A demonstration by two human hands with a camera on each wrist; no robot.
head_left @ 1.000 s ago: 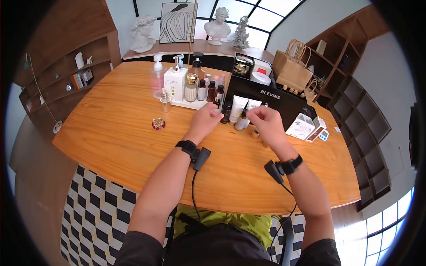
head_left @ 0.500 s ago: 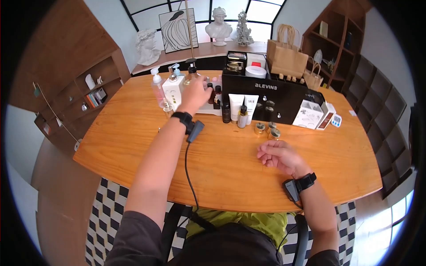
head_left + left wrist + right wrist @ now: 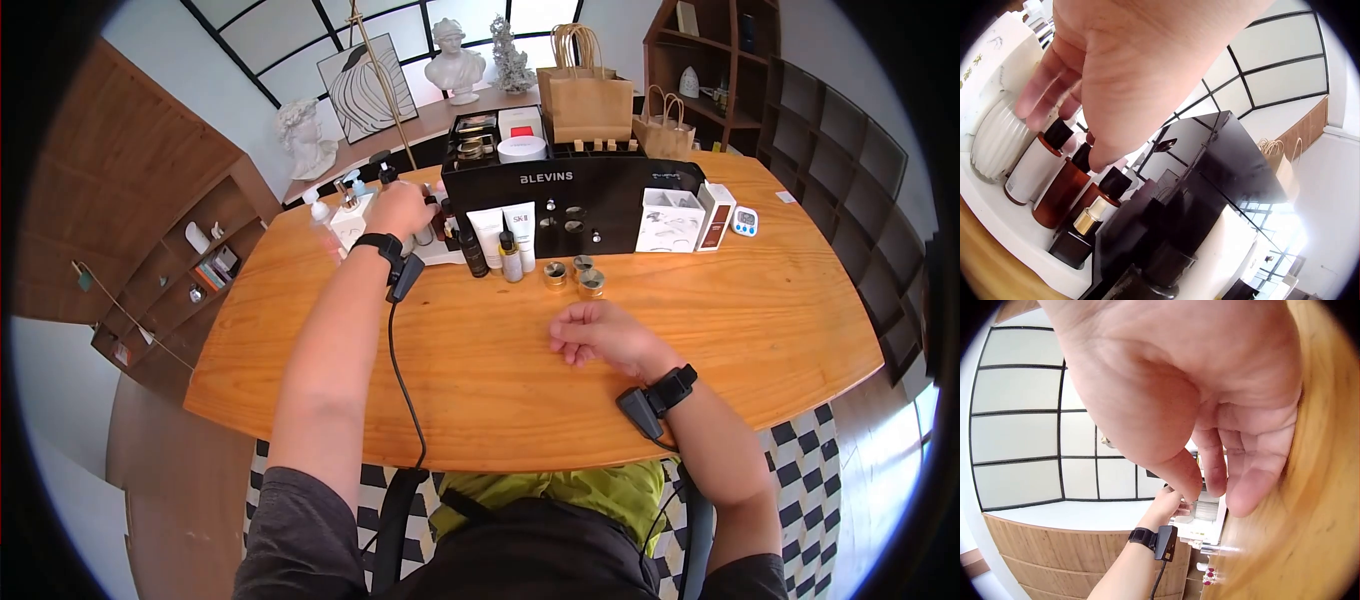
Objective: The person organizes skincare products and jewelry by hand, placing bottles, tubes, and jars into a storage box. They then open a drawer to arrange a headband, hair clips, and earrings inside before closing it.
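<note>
My left hand (image 3: 400, 208) is over the white tray (image 3: 997, 222), its thumb and index finger pinching the black cap of a brown bottle (image 3: 1060, 197); the index finger is mostly hidden. The other fingers reach past a white-labelled bottle (image 3: 1032, 172) and a ribbed glass bottle (image 3: 997, 144). Another black-capped bottle (image 3: 1115, 181) and a small black bottle with a gold neck (image 3: 1072, 249) stand beside the thumb. Low over the table, my right hand (image 3: 600, 335) has loosely curled fingers and holds nothing. Close beyond it are three gold-sided jars (image 3: 591, 283).
Behind the jars rises a black organizer (image 3: 590, 190). Before it stand two white tubes (image 3: 488, 238), a dropper bottle (image 3: 511, 262) and a dark bottle (image 3: 472, 255). White boxes (image 3: 668, 222) and a small timer (image 3: 744, 221) are at the right. Pump bottles (image 3: 350, 220) stand left.
My left hand has gone from the small bottles' front edge up over the tray. My right hand has left the dropper bottle and drawn back toward me. The head view has turned right.
</note>
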